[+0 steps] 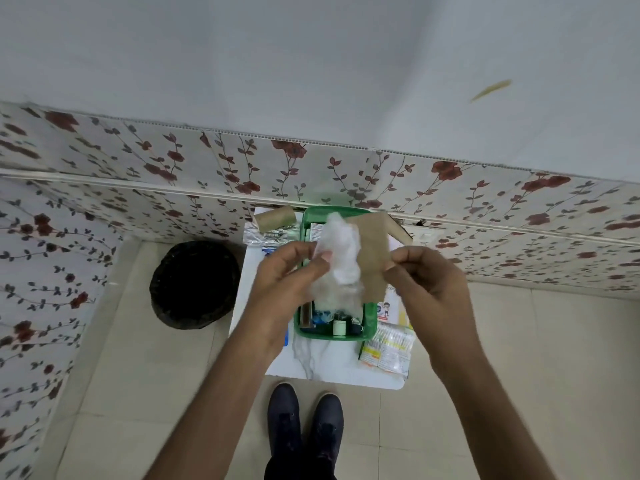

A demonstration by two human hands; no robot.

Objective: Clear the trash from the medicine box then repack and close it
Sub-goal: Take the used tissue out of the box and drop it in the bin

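The green medicine box (370, 322) sits open on a small white table (332, 365), with small bottles and packets inside. My left hand (287, 271) holds a crumpled clear plastic bag (337, 261) up above the box. My right hand (424, 275) pinches the edge of a brown paper piece (372, 251) beside the plastic. Both hands hover over the box and hide much of its contents.
A black trash bin (194, 282) stands on the floor left of the table. A cardboard tube (275, 218) and foil wrappers (263, 237) lie at the table's back left. Medicine strips (389, 348) and a printed packet (388, 310) lie right of the box. My shoes (304, 420) are below.
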